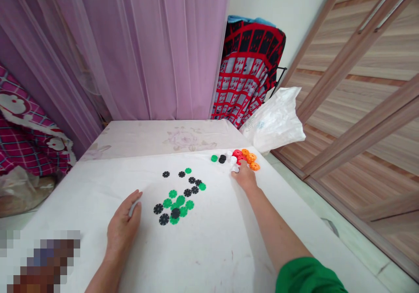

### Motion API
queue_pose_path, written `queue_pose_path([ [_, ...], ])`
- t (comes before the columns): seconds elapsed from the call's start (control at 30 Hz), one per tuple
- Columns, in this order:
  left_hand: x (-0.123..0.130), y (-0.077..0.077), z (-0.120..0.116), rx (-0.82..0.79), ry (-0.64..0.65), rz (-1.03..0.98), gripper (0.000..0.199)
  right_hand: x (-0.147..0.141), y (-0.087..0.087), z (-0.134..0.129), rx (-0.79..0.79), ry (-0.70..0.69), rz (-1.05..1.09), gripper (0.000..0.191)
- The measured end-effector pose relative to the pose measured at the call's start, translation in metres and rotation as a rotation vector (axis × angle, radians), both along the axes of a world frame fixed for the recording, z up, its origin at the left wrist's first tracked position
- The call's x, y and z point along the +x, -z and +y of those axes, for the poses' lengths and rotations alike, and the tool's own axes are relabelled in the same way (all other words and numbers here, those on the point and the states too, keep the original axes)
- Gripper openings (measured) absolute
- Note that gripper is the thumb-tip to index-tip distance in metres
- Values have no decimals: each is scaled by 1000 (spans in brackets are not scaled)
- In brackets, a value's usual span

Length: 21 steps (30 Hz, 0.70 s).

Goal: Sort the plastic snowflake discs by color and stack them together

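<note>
Green notched plastic discs [180, 200] and black notched discs [164, 219] lie scattered, some overlapping, in the middle of the white cloth. Left of them, my left hand [126, 223] rests with its thumb apart from the fingers and nothing in it. My right hand [246, 177] reaches to the far right, its thumb and forefinger around a white notched disc [235, 169]. Beside those fingertips are red discs [237, 153] and orange discs [254, 166]. A green disc [214, 158] and a small black stack [222, 158] lie left of these.
The white cloth [209, 253] covers a table with a flowered cover [147, 138] at its far end. A white plastic bag [278, 120] stands by the far right corner. Behind are a purple curtain [170, 49], a red-and-black patterned cloth [245, 70] and a wooden wardrobe [366, 97].
</note>
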<state>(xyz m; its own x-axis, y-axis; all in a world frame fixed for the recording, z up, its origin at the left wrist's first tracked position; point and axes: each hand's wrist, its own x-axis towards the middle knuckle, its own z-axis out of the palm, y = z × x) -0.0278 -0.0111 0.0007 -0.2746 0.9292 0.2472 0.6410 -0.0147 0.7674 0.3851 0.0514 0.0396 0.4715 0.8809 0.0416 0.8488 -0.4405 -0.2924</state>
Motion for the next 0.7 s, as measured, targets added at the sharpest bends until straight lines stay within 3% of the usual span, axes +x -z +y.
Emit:
queue_pose_path([
  [0.5, -1, 2, 0, -7, 1, 14, 38, -4, 1, 14, 47, 141, 39, 62],
  [0.6, -1, 2, 1, 0, 7, 29, 37, -5, 8, 4, 139, 143, 102, 67],
  [0.7, -2, 4, 2, 17, 26, 54, 39, -14, 20, -15, 328, 154, 197, 60],
])
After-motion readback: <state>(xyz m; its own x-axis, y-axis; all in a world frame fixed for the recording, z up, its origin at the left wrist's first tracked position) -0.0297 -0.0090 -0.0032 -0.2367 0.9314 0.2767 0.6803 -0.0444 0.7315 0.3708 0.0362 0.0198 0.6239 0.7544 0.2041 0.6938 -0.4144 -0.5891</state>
